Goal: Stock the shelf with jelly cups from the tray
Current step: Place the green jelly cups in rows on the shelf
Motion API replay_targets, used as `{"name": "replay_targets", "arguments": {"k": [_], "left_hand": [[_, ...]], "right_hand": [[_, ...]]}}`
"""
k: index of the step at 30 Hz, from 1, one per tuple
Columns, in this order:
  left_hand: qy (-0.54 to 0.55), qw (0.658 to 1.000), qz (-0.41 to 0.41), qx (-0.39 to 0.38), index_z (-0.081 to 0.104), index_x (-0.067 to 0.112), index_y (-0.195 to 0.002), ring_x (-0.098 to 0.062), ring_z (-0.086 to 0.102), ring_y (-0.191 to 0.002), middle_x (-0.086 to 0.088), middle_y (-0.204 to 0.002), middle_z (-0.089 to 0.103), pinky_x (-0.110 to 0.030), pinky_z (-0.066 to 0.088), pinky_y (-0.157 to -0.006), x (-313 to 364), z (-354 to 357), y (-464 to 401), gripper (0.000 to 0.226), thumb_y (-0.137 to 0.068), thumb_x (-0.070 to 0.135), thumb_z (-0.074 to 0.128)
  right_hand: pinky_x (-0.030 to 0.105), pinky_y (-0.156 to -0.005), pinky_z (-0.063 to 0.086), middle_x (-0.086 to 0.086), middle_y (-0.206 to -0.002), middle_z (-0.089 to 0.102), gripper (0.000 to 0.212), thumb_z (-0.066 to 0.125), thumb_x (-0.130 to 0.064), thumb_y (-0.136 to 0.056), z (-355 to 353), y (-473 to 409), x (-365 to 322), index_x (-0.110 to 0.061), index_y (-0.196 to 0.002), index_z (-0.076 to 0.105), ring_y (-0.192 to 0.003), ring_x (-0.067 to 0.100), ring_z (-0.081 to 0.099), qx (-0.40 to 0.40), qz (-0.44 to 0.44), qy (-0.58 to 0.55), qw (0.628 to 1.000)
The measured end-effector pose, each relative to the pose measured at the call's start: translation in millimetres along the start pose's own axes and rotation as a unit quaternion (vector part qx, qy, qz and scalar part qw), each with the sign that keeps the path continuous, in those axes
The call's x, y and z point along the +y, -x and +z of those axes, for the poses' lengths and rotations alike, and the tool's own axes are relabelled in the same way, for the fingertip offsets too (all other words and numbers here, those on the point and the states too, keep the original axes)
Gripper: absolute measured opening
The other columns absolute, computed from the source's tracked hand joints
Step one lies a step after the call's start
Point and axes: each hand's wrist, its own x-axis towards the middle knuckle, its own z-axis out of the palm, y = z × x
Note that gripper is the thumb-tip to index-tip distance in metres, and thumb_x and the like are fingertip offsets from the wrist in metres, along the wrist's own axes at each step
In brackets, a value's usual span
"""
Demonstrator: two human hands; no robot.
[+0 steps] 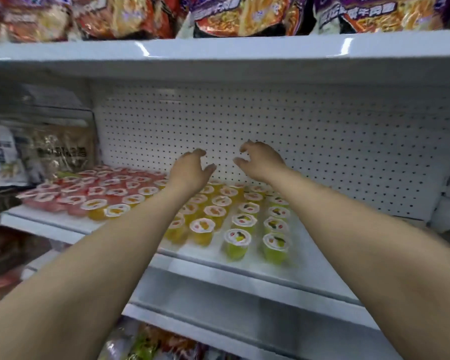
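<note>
Rows of jelly cups stand on the white shelf: red ones at the left, orange ones in the middle, green ones at the right. Both my arms reach over the cups toward the pegboard back. My left hand hovers above the rear orange cups, fingers loosely curled, holding nothing. My right hand hovers beside it, a little higher, fingers loosely curled and empty too. No tray is in view.
A shelf above carries instant noodle packs. Bagged goods stand at the left of the jelly shelf. The shelf's right part is bare. More packets lie on the shelf below.
</note>
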Motion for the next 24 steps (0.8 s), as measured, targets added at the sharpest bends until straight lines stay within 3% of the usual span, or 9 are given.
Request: {"name": "replay_targets", "arguments": {"k": [7, 12, 15, 19, 21, 24], "left_hand": [[-0.104, 0.99, -0.089, 0.027, 0.052, 0.014, -0.135, -0.036, 0.056, -0.117, -0.019, -0.124, 0.062, -0.04, 0.047, -0.094, -140.6, -132.1, 64.2, 0.058, -0.09, 0.049, 0.061], [-0.173, 0.975, -0.136, 0.031, 0.053, 0.017, -0.131, -0.035, 0.059, -0.105, -0.016, -0.118, 0.061, -0.039, 0.05, -0.079, -223.6, -217.2, 124.9, 0.052, -0.089, 0.045, 0.065], [-0.201, 0.965, -0.166, 0.039, 0.053, 0.016, -0.131, -0.033, 0.059, -0.107, -0.012, -0.123, 0.059, -0.041, 0.052, -0.083, -275.6, -265.9, 164.3, 0.052, -0.088, 0.041, 0.068], [-0.234, 0.946, -0.221, 0.036, 0.054, 0.02, -0.131, -0.033, 0.057, -0.11, -0.012, -0.115, 0.063, -0.044, 0.052, -0.085, -334.9, -315.1, 211.5, 0.052, -0.086, 0.038, 0.071], [-0.233, 0.939, -0.249, 0.046, 0.054, 0.023, -0.132, -0.035, 0.056, -0.112, -0.013, -0.119, 0.059, -0.047, 0.052, -0.088, -359.2, -332.5, 233.0, 0.053, -0.084, 0.037, 0.072], [-0.228, 0.929, -0.286, 0.059, 0.055, 0.025, -0.131, -0.035, 0.056, -0.11, -0.011, -0.12, 0.056, -0.049, 0.053, -0.086, -394.6, -351.6, 261.3, 0.054, -0.083, 0.041, 0.073]], "right_hand": [[0.037, -0.093, 0.047, 0.011, -0.139, 0.052, 0.049, 0.056, -0.043, -0.096, 44.5, 2.1, -188.2, -0.017, -0.138, 0.051, -0.121, 0.03, 0.054, -0.037, -0.092, -0.045, 0.994], [0.036, -0.085, 0.048, 0.011, -0.127, 0.059, 0.047, 0.06, -0.044, -0.094, 86.1, 19.5, -312.5, -0.019, -0.133, 0.054, -0.11, 0.031, 0.059, -0.068, -0.165, -0.081, 0.981], [0.036, -0.085, 0.047, 0.01, -0.129, 0.059, 0.045, 0.062, -0.041, -0.092, 113.8, 35.2, -389.1, -0.019, -0.131, 0.054, -0.114, 0.031, 0.057, -0.076, -0.218, -0.109, 0.967], [0.037, -0.09, 0.045, 0.01, -0.132, 0.055, 0.05, 0.063, -0.042, -0.093, 149.6, 54.7, -472.4, -0.017, -0.135, 0.052, -0.121, 0.031, 0.053, -0.118, -0.258, -0.128, 0.95], [0.039, -0.092, 0.049, 0.011, -0.131, 0.056, 0.052, 0.062, -0.042, -0.093, 167.8, 62.2, -506.4, -0.016, -0.136, 0.05, -0.12, 0.032, 0.054, -0.13, -0.285, -0.117, 0.943], [0.039, -0.084, 0.051, 0.009, -0.127, 0.055, 0.05, 0.061, -0.042, -0.095, 197.4, 72.1, -552.4, -0.018, -0.137, 0.049, -0.113, 0.03, 0.056, -0.159, -0.325, -0.113, 0.925]]}}
